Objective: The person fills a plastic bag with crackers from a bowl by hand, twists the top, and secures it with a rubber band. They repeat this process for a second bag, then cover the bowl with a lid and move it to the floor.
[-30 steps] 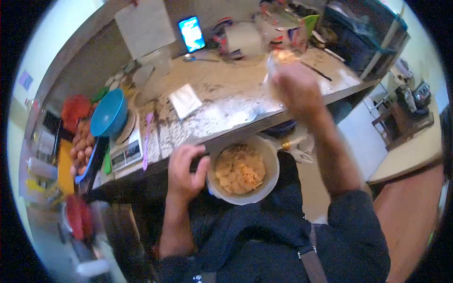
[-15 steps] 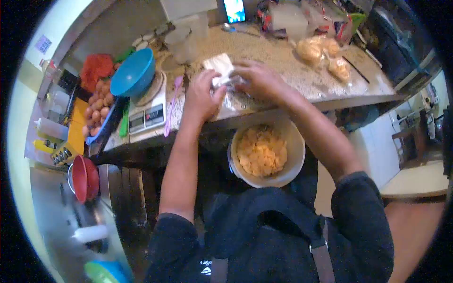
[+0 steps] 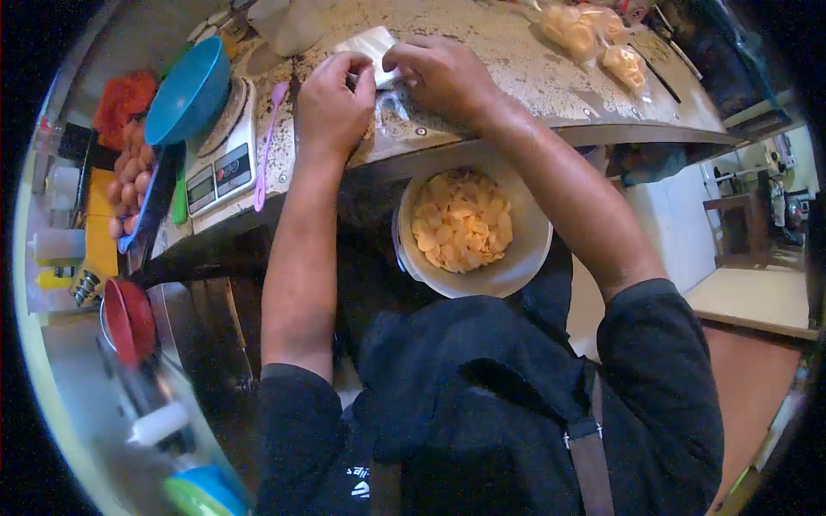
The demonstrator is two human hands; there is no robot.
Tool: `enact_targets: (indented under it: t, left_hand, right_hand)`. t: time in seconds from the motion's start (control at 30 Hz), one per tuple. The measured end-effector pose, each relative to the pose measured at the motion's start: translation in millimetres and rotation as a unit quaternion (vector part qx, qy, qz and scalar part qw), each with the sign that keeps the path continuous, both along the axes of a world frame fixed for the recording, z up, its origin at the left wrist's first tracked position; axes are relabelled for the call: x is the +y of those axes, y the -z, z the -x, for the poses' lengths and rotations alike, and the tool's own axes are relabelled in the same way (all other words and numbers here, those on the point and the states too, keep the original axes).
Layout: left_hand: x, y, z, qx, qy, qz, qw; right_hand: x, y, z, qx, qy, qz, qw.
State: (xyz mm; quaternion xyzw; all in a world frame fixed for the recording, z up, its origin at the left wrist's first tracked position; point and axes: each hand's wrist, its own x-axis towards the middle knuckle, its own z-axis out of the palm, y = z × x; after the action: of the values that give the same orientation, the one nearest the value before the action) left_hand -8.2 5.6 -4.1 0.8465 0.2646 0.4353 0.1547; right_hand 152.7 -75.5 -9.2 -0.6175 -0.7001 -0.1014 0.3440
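A white, translucent stack of plastic bags [image 3: 368, 43] lies flat on the worktop between my hands. At its left edge, my left hand [image 3: 334, 103] is closed, thumb and forefinger meeting at the plastic. My right hand [image 3: 447, 79] is bent over the right side of the stack, its fingertips pinched together on the plastic. How much of the plastic each hand grips is hidden by the fingers. Below the worktop edge, in front of my body, stands a white bucket [image 3: 535, 245] holding many thin, orange-yellow chips [image 3: 465, 225].
Filled clear bags [image 3: 625, 67] lie at the right of the worktop [image 3: 516, 52]. To the left are a pink spoon [image 3: 272, 142], a kitchen scale [image 3: 225, 179], a blue bowl [image 3: 188, 93] and brown eggs [image 3: 129, 181]. A red bowl [image 3: 131, 322] sits lower left.
The view has tilted down, so the worktop sits higher in the picture. Both hands have shifted onto the bag stack, and the crinkled clear plastic seen between them is less visible.
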Motion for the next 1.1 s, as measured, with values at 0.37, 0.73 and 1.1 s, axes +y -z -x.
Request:
enact_targets:
  t: [0.37,0.73,1.1]
  left_hand:
    - [0,8,0,0.027,0.005,-0.096,0.995]
    - [-1,8,-1,0.079,0.008,-0.141,0.987]
    - [1,9,-2,0.082,0.025,-0.158,0.984]
  right_hand:
    - [-21,-19,7,-0.039,-0.067,0.025,0.997]
    - [-13,-9,7,-0.039,-0.057,-0.022,0.997]
    - [-11,-8,2,0.002,-0.085,-0.068,0.994]
